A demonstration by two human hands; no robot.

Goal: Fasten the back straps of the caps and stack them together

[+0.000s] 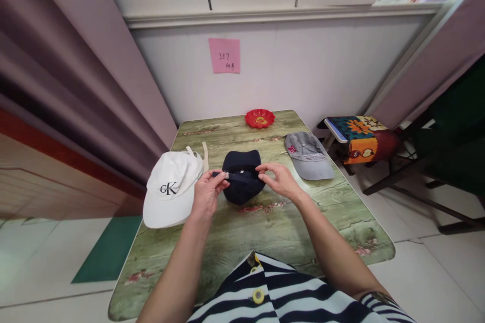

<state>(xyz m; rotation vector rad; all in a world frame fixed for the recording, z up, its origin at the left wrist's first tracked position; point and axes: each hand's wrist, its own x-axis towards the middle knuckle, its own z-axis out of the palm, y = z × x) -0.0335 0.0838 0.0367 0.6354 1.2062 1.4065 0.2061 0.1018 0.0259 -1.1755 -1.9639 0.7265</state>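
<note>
A dark navy baseball cap is between my hands over the middle of the table, its brim pointing away from me. My left hand pinches the end of the cap's back strap, near a small metal buckle. On the other side, my right hand has its thumb and fingers closed on the cap's edge. To the left lies a white cap with black letters, its strap undone behind it. A grey cap with a red mark rests at the table's right edge.
A red scalloped dish stands at the back of the green wood-patterned table. A pink note is stuck to the white wall behind. Beyond the table's right side is a stool with a colourful cover; purple curtains hang left.
</note>
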